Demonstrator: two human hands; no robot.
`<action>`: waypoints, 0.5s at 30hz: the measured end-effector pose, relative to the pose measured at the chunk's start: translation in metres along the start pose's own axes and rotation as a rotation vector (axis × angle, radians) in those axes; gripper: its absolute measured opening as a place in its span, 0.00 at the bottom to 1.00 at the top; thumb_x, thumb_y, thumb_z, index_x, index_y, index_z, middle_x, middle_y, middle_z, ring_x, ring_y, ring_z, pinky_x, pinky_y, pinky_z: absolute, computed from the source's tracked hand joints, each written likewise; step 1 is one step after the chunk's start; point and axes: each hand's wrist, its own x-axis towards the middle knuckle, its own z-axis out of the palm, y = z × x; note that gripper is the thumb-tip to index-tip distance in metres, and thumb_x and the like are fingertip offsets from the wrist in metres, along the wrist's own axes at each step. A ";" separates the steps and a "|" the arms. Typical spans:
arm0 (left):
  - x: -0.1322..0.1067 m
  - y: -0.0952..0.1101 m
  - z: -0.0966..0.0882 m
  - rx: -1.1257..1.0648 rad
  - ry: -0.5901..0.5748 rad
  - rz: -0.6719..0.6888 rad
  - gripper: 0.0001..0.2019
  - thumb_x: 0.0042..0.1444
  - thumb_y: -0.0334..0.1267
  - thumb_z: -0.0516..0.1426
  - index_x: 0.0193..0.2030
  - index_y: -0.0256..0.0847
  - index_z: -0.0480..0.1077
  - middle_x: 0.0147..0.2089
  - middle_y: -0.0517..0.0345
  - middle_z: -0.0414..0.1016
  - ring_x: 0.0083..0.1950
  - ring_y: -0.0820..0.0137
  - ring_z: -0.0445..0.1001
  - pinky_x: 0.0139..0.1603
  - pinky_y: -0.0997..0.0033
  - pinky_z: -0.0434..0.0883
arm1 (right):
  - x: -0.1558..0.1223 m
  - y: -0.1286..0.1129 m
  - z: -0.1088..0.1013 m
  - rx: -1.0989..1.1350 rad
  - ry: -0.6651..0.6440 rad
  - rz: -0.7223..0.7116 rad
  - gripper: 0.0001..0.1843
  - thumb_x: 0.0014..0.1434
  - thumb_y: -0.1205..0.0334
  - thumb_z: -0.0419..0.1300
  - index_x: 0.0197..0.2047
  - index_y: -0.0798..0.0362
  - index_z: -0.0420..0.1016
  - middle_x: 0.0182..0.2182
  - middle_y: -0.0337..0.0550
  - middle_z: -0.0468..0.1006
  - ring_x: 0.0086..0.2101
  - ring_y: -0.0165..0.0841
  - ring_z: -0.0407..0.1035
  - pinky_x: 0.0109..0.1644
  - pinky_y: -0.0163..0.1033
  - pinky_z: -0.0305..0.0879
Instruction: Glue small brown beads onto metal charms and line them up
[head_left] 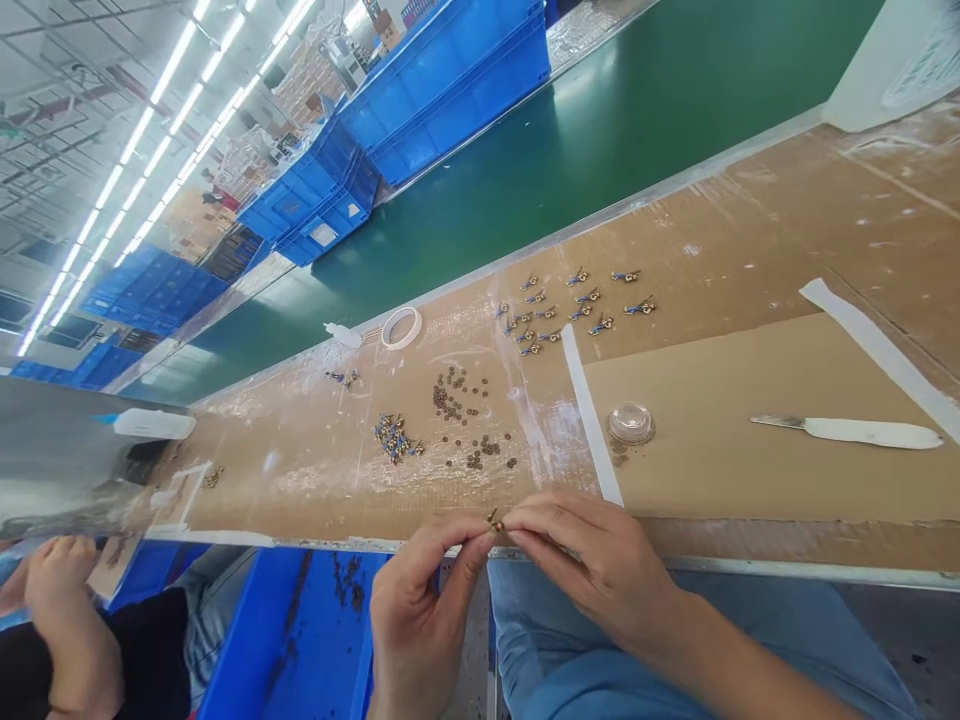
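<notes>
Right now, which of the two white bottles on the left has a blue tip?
The far-left bottle: its tip is blue; the other bottle, by the tape roll, has a white tip.

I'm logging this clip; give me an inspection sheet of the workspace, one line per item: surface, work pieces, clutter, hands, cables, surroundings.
Surface: brown worktop, with pale smears and white tape strips.
Work pieces: small blue-and-gold pieces, some heaped, others spread out farther right; loose brown discs near the heap.
Clutter: tape roll, clear round dish, white-handled knife, white bottle.
Hands: left hand and right hand meet fingertip to fingertip at a small piece by the near edge.
Cables: nothing seen.
Surroundings: green strip beyond the worktop, blue crates, another person's arm at left.
</notes>
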 end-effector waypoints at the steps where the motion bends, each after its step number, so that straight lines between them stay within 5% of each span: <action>1: -0.001 0.002 0.000 0.005 -0.004 0.024 0.05 0.58 0.31 0.62 0.37 0.45 0.79 0.33 0.62 0.82 0.33 0.72 0.79 0.35 0.78 0.77 | 0.000 -0.001 -0.001 0.006 -0.013 -0.002 0.06 0.69 0.66 0.55 0.45 0.53 0.74 0.35 0.39 0.80 0.36 0.27 0.74 0.41 0.32 0.73; 10: -0.006 0.009 -0.002 0.048 -0.078 0.221 0.08 0.60 0.25 0.59 0.40 0.43 0.75 0.33 0.58 0.80 0.33 0.71 0.78 0.33 0.75 0.77 | -0.001 -0.004 -0.012 0.020 -0.071 -0.070 0.06 0.68 0.67 0.55 0.43 0.52 0.74 0.34 0.40 0.80 0.34 0.28 0.74 0.39 0.32 0.73; 15: -0.008 0.010 -0.003 0.137 -0.015 0.385 0.09 0.60 0.23 0.58 0.42 0.40 0.73 0.35 0.57 0.80 0.34 0.72 0.78 0.35 0.74 0.77 | -0.001 -0.004 -0.013 0.050 -0.061 -0.110 0.07 0.66 0.71 0.57 0.45 0.53 0.73 0.36 0.41 0.80 0.35 0.28 0.74 0.40 0.32 0.73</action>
